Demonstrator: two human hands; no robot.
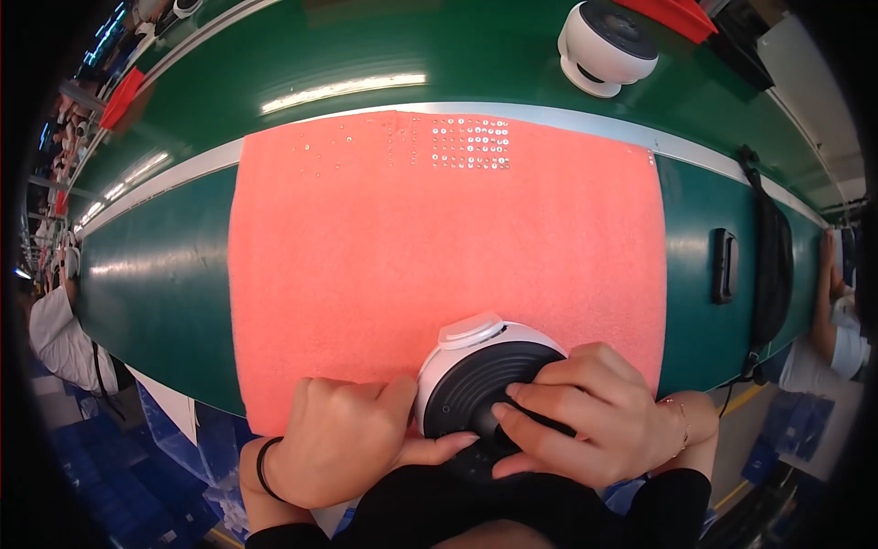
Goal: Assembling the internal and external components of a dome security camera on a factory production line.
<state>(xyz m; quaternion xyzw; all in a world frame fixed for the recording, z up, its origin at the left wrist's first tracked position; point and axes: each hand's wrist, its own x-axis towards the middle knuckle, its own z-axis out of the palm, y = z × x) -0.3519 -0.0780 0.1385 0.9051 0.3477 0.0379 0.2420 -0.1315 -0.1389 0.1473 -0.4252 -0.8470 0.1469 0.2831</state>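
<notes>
A round white device [435, 377] with a black ridged face [485, 371] rests at the near edge of the pink cloth [439, 247], close to my body. A pale, translucent-looking tab sticks out at its far side. My left hand [343, 439] is closed on the device's left side, with the thumb reaching onto the black face. My right hand [590, 416] lies over the right part of that face, its fingers bent and gripping near the dark centre. The fingers hide much of the centre, and any small part there is hidden.
Rows of small metal screws [476, 142] lie along the cloth's far edge. A similar white device [604, 50] stands beyond, near a red bin [672, 16]. To the right are a small black object [724, 265] and a black strap-like bag [773, 265]. Other people sit at both sides.
</notes>
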